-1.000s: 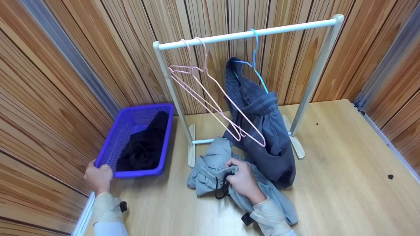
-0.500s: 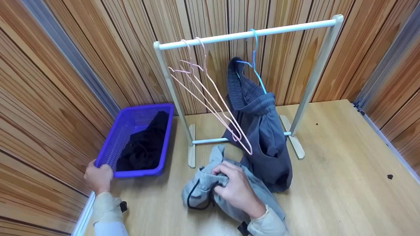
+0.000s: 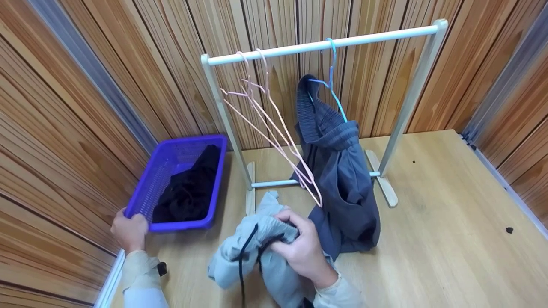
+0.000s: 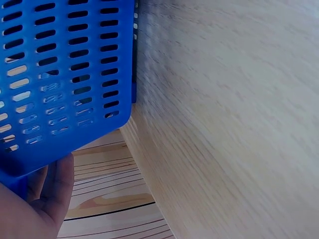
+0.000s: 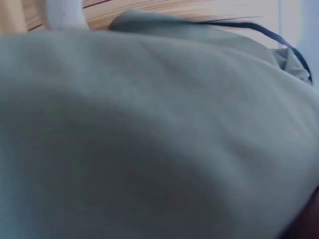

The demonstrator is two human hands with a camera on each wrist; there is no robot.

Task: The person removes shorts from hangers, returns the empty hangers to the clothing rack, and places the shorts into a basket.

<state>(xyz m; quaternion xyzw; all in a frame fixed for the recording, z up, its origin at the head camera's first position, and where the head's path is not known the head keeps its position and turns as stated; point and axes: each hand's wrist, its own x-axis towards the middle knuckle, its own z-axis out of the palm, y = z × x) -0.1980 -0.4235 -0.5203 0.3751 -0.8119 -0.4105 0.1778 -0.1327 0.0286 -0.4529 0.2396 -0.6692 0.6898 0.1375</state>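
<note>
My left hand [image 3: 129, 231] grips the near left corner of a purple-blue plastic basket [image 3: 180, 226], its fingers curled under the rim in the left wrist view. A crumpled black garment [image 3: 186, 188] lies in that basket. With my right hand [image 3: 302, 248] I pinch the gathered waistband of light grey drawstring pants [image 3: 244, 252], lifted in front of the rack. Their black drawstring [image 3: 242, 265] dangles from the waist. Grey cloth [image 5: 164, 129] fills most of the right wrist view and hides the fingers there. Dark grey pants [image 3: 342, 192] hang from a blue hanger [image 3: 338, 100] beyond my right hand.
A white rack [image 3: 299, 48] stands on the wooden table [image 3: 445, 239] near the panelled wall [image 3: 167, 64]. Two pink hangers [image 3: 278, 132] hang at its left, their lower ends just above the grey pants. A small dark speck [image 3: 509, 230] lies at right.
My right hand has drawn the light grey pants leftward and toward me, off the dark pants' lower part. The pink hangers have swung. My left hand stays at the basket corner.
</note>
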